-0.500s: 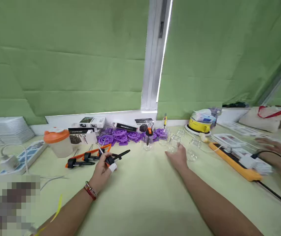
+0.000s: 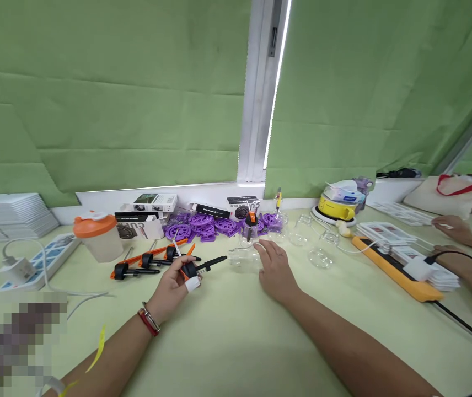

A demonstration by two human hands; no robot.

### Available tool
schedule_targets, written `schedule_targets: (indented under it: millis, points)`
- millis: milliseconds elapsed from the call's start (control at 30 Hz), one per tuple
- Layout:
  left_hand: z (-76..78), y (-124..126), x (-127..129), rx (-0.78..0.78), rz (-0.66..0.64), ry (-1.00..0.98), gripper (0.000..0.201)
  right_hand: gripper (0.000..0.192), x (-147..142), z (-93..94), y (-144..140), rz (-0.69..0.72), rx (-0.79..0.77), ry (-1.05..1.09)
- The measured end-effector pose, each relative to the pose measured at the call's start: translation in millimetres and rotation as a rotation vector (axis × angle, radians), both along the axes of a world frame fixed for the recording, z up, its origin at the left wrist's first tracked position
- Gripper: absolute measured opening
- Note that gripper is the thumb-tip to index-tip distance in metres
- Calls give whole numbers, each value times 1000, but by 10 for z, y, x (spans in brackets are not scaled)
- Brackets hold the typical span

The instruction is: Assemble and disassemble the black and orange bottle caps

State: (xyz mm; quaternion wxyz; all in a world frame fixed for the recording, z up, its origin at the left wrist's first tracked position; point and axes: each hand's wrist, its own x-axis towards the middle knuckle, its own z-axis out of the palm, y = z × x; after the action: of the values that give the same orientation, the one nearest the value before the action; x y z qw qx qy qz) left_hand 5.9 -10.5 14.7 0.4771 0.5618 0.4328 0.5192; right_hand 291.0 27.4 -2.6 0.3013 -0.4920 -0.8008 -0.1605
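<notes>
Head view shows a clear glass jar [image 2: 244,259] lying on the table [image 2: 236,331], under the fingertips of the right hand [image 2: 275,273], which is spread flat. The left hand [image 2: 173,286] grips a black-orange clamp [image 2: 197,268]. More clamps [image 2: 145,263] lie just beside, purple parts [image 2: 211,226] behind.

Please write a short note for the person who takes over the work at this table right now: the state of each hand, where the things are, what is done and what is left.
Left hand: closed grip on a black pump sprayer head, dip tube pointing up-left; one fingertip is wrapped in white.
Right hand: open, palm down, fingers touching a clear glass bottle lying on its side.
More sprayer heads lie left of the held one. Other clear bottles are to the right; one behind already carries an orange-collared sprayer.
Done: one bottle fitted, by the look of it.
Left: the lying bottle and the others have no heads.
</notes>
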Motion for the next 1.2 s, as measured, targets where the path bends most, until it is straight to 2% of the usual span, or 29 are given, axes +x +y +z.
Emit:
schedule_targets:
  millis: [267,600,833,1033,1200]
  points:
    - [-8,-13,29,-38,-29,24,49,64,31,-13,6,172,-35,47]
    - [83,-122,174,-121,-229,-62,71,59,-182,78,-249,336,-74,28]
    - [82,-123,191,-119,-206,-16,66,59,-207,87,-287,327,-113,26]
    - [62,-107,184,-92,-168,40,50,59,-212,82,-301,317,-118,23]
    - [86,-120,188,-82,-148,66,47,59,-215,104,-312,320,-123,-8]
